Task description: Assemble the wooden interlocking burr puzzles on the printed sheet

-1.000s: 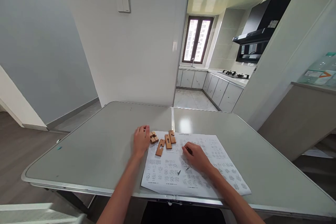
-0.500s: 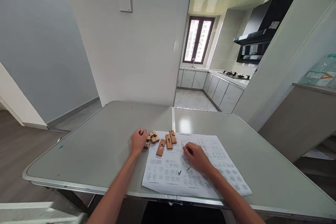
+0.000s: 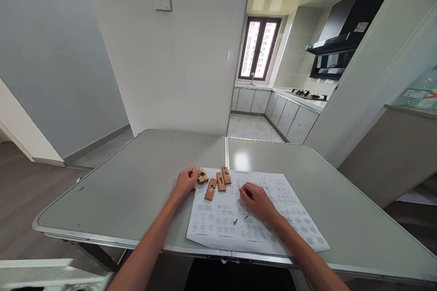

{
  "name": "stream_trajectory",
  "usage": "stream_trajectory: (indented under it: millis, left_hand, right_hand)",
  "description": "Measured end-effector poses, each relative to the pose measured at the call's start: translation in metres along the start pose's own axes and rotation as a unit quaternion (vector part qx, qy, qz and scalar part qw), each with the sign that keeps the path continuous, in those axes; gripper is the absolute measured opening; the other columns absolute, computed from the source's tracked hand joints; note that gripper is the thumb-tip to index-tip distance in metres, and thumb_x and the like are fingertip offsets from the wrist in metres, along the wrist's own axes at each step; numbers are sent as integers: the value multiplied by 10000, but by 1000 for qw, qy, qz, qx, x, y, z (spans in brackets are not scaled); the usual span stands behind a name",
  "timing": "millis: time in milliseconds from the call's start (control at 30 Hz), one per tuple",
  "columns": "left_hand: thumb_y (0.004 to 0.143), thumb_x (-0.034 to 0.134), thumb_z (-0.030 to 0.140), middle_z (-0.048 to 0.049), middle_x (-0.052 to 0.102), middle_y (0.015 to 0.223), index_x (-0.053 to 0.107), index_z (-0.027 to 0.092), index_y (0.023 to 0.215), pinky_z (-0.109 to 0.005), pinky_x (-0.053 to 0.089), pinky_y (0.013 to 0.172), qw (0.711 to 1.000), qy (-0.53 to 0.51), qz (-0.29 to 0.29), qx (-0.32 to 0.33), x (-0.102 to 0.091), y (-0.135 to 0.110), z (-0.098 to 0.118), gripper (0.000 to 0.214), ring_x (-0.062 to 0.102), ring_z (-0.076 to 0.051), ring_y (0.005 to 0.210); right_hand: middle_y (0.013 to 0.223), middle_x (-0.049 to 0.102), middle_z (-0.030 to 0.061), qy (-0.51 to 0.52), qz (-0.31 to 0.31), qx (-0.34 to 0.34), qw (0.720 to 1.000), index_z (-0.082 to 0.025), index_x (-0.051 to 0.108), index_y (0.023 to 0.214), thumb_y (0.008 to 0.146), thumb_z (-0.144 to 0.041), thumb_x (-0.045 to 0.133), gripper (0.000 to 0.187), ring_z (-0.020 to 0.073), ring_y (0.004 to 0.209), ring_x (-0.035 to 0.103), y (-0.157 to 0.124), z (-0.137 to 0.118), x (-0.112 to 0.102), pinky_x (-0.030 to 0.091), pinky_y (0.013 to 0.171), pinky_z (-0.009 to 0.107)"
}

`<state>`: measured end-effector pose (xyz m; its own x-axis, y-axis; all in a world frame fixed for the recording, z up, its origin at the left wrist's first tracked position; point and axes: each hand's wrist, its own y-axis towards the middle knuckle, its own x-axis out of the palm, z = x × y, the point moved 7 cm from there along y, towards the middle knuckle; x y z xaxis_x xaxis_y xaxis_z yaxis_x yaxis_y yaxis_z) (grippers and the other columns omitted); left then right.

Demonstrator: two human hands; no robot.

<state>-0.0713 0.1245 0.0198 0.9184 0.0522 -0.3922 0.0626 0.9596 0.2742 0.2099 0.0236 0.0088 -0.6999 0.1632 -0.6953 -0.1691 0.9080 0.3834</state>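
Observation:
My left hand [image 3: 186, 182] is at the left edge of the printed sheet, its thumb and fingers closed in a pinch at a notched wooden puzzle piece [image 3: 203, 177]. Part of another wooden piece shows beneath that hand, mostly covered by it. Flat slotted wooden pieces lie to the right of it on the paper: one tilted nearest me [image 3: 210, 189], one with a long slot [image 3: 221, 182] and one with a side notch [image 3: 226, 175]. My right hand [image 3: 257, 198] rests on the sheet with curled fingers, no object visible in them.
The large paper sheet [image 3: 225, 234] bears rows of small diagrams and reaches the front of the grey folding table [image 3: 119, 191]. A metal seam [image 3: 226, 152] runs across the tabletop. A small green bit [image 3: 79, 188] lies at the far left. A wall stands beyond.
My left hand has shifted right and its fingers have reached out from a fist onto the small wooden pieces. The right hand stays in place. The view has tilted slightly.

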Motion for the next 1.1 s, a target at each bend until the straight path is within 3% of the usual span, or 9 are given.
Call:
stream_trajectory:
  millis: [233, 500, 733, 1100]
  left_hand:
    - [829, 563, 498, 69, 291, 561, 319, 226, 603, -216, 232, 511, 1000, 3, -5, 14, 1, 0, 3, 430, 296, -99, 513]
    - [843, 556, 518, 58, 336, 559, 321, 229, 609, -231, 249, 522, 999, 32, 30, 6, -6, -4, 10, 439, 327, -113, 521]
    - [842, 543, 470, 52, 377, 550, 343, 229, 604, -245, 245, 534, 997, 63, 41, -4, -5, -6, 12, 394, 351, -124, 535]
    - [783, 520, 333, 57, 308, 557, 279, 232, 611, -243, 218, 522, 996, 70, 61, -5, -7, -7, 12, 313, 299, -122, 551]
  right_hand:
    - [739, 619, 9, -3, -6, 5, 1000, -226, 550, 752, 1028, -368, 456, 325, 171, 637, 518, 0, -1, 0, 400, 625, 299]
    - [740, 625, 16, 3, -6, 8, 1000, -229, 549, 757, 1037, -373, 449, 330, 177, 640, 517, -2, -2, -1, 402, 606, 297]
    - [732, 603, 8, 4, -8, 7, 1000, -231, 532, 751, 1037, -379, 442, 335, 177, 637, 506, -1, -2, -1, 395, 612, 300]
    - [736, 623, 18, -4, -6, 7, 1000, -228, 549, 756, 1040, -408, 440, 353, 177, 636, 516, -1, 0, -1, 403, 607, 305]
